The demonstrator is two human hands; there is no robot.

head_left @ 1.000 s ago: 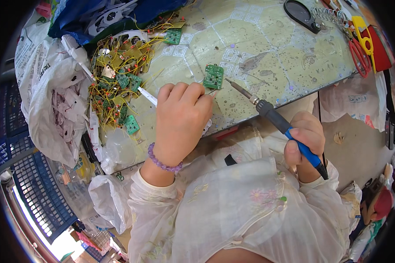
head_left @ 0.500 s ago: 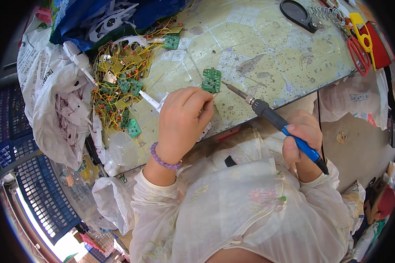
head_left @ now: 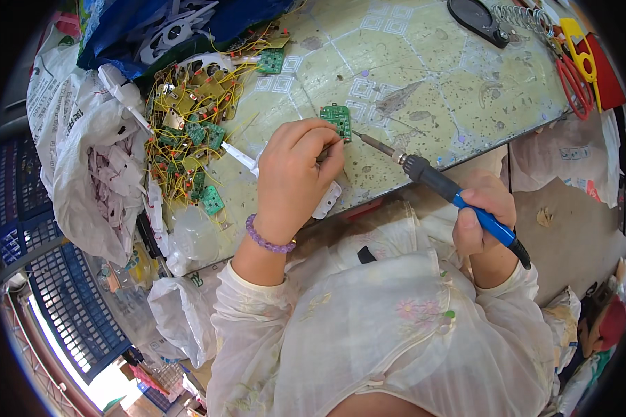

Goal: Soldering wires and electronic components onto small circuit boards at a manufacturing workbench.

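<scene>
My left hand [head_left: 295, 163] is closed, thumb and fingertips pinched together at the lower left edge of a small green circuit board [head_left: 339, 119] on the table. What sits in the pinch is too small or hidden to make out. Under that hand lies a white plastic part [head_left: 241, 157], its arm poking out on the left. My right hand [head_left: 485, 212] grips the blue handle of a soldering iron [head_left: 435, 182]. The iron's tip points left, close beside the board's right edge; I cannot tell whether they touch.
A pile of boards with yellow wires [head_left: 188, 128] lies left, beside a white sack of plastic pieces [head_left: 111, 170]. A blue bag [head_left: 188, 31] stands behind. Far right are a soldering iron stand [head_left: 476, 21], red-handled scissors [head_left: 574, 87] and a yellow tool [head_left: 579, 48].
My left hand has shifted slightly up and right, its fingertips now covering the board's lower left. The board has turned a little. The iron has moved slightly right.
</scene>
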